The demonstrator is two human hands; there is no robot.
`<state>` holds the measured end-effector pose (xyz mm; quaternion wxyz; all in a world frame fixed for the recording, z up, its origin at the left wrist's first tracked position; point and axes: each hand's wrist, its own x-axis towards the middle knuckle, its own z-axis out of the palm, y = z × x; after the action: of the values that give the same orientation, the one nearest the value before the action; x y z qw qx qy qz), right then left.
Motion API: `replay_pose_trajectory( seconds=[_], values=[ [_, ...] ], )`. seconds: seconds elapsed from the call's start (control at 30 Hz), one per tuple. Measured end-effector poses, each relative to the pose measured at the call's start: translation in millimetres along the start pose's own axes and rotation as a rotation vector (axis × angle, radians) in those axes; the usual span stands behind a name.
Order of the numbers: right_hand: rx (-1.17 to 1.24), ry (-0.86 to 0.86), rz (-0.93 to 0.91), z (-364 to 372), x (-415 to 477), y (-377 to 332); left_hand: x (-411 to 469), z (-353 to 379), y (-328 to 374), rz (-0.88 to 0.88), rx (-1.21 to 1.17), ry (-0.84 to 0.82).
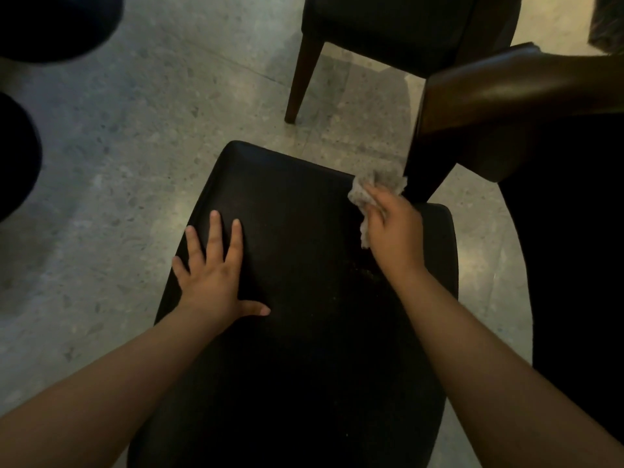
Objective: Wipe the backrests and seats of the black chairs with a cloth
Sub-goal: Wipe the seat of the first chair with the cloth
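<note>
A black padded chair seat (304, 251) fills the middle of the head view, right below me. My left hand (212, 268) lies flat on its left part, fingers spread, holding nothing. My right hand (395, 228) is closed around a crumpled grey cloth (368, 190) and presses it on the seat near the far right corner. A few pale crumbs (366, 271) lie on the seat just below that hand. The chair's backrest is out of view.
A second black chair (388, 28) with brown wooden legs (302, 79) stands beyond. A dark brown wooden table edge and leg (472, 106) jut in from the right, close to the cloth. Dark rounded shapes (20, 146) sit at the left edge. Speckled grey floor (152, 130) surrounds all.
</note>
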<state>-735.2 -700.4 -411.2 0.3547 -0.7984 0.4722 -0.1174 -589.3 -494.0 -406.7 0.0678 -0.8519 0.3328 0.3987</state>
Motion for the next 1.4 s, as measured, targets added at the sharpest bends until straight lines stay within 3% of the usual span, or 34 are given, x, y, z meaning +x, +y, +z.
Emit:
replay_pose_trajectory(
  seconds=[0.2,0.43,0.6,0.7,0.87,1.03,1.2,1.4],
  values=[
    [-0.128,-0.025,0.093,30,18,-12,3,1,1,-0.028,-0.005,-0.042],
    [-0.006,-0.104,0.061,26,-36,-17,3,0,1,-0.01,-0.022,-0.058],
    [-0.028,-0.01,0.043,12,21,-18,4,3,2,-0.019,-0.018,-0.049],
    [0.002,-0.072,0.121,24,44,-21,5,4,1,-0.012,-0.021,-0.043],
    [0.017,-0.074,0.078,42,-14,-30,4,4,1,-0.004,-0.016,-0.044],
    [0.081,-0.225,-0.001,32,-59,-26,4,2,1,-0.008,0.0,-0.047],
    [0.082,-0.075,0.023,14,-2,-29,3,1,2,-0.009,-0.002,-0.053],
    [-0.047,-0.074,0.067,37,10,-30,4,2,1,-0.007,-0.01,-0.054]
  ],
)
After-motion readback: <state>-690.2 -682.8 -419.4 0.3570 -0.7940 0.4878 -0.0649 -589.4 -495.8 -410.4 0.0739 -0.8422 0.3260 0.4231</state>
